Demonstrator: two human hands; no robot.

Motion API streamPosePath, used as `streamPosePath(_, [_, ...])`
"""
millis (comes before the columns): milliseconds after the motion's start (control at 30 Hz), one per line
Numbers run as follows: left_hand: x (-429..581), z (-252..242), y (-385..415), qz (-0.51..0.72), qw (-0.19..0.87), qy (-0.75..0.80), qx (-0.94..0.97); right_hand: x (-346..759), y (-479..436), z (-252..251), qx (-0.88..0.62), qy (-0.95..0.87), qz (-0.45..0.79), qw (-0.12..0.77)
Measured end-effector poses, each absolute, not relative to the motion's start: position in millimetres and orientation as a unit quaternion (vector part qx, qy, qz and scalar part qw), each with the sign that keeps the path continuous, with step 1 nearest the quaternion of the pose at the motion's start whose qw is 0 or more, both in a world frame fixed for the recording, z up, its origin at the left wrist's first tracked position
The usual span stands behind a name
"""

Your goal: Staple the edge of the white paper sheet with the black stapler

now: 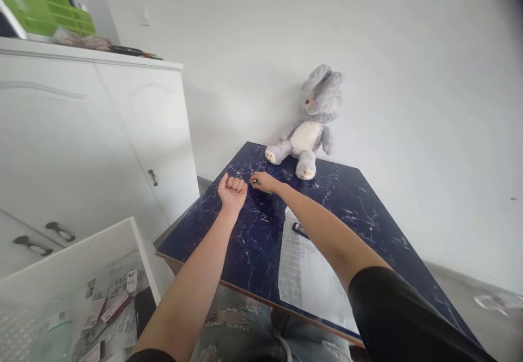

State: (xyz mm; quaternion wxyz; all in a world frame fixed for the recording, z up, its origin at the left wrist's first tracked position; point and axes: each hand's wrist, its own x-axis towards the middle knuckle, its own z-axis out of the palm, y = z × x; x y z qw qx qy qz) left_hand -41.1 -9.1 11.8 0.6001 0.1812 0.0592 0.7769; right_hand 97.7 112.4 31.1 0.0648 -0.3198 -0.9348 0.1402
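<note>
My left hand [233, 192] is raised over the blue table with its palm side toward me, its fingers curled into a fist and the thumb out to the side. Nothing shows in it. Close beside it on the right, my right hand [263, 182] pinches a small dark, shiny object [255, 183], too small to name. The object points toward the curled fingers of my left hand; whether they touch, I cannot tell.
A dark blue marbled table [347, 198] stands before me. On it are a grey plush rabbit [306, 136], a whitish sheet [292, 269] and a black object [299, 230] partly behind my forearm. Left are an open white drawer [137, 253] and a white cabinet [163, 122].
</note>
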Motion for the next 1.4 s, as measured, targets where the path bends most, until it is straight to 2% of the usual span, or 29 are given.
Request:
streamPosePath(133, [-37, 12, -4, 0.767, 0.618, 0.058, 0.162, 173, 127, 28, -0.367, -0.918, 0.147, 0.030])
streamPosePath(233, [-34, 14, 0, 0.757, 0.633, 0.053, 0.157, 249, 123, 33, -0.431, -0.892, 0.128, 0.044])
streamPosePath(367, [-29, 18, -2, 0.748, 0.640, 0.044, 0.170, 321, 101, 27, -0.493, -0.856, 0.108, 0.111])
streamPosePath(500, [-26, 19, -6, 0.746, 0.639, 0.075, 0.173, 342, 69, 10, -0.521, -0.824, 0.092, 0.204])
streamPosePath(633, [-25, 20, -8, 0.750, 0.633, 0.088, 0.170, 341, 35, -10, -0.493, -0.835, 0.079, 0.230])
streamPosePath(833, [-26, 22, -9, 0.750, 0.629, 0.105, 0.175, 336, 21, -42, -0.492, -0.863, 0.047, 0.105])
streamPosePath(933, [-34, 23, -10, 0.766, 0.607, 0.108, 0.183, 327, 29, -49, -0.500, -0.863, 0.023, 0.075])
streamPosePath(1133, [-57, 22, -13, 0.816, 0.536, 0.111, 0.187, 268, 53, -54, -0.485, -0.871, 0.012, 0.077])
streamPosePath(1267, [-60, 22, -16, 0.822, 0.528, 0.055, 0.206, 212, 66, -53, -0.480, -0.871, 0.035, 0.092])
streamPosePath(1400, [-62, 25, -17, 0.815, 0.528, 0.082, 0.223, 161, 74, -50, -0.448, -0.887, 0.048, 0.098])
